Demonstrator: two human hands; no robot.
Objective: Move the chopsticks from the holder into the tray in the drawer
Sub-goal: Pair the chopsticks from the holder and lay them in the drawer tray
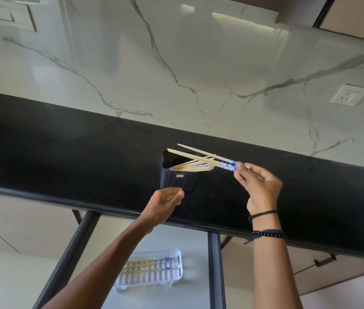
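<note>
A dark holder (pixel 177 175) stands on the black countertop (pixel 87 152) with several bamboo chopsticks (pixel 190 167) leaning in it. My left hand (pixel 167 202) grips the holder's lower front edge. My right hand (pixel 257 185) pinches the blue-patterned ends of a pair of chopsticks (pixel 201 156), held nearly level above the holder's mouth. Below the counter, an open drawer (pixel 215 264) holds a white slotted tray (pixel 174 279) with a few chopsticks (pixel 147 265) lying in it.
A marble backsplash rises behind the counter, with a wall socket (pixel 348 94) at right and a switch plate (pixel 5 15) at top left. Cabinet fronts with a handle (pixel 324 260) sit to the drawer's right. An upper cabinet (pixel 354 16) overhangs at top right.
</note>
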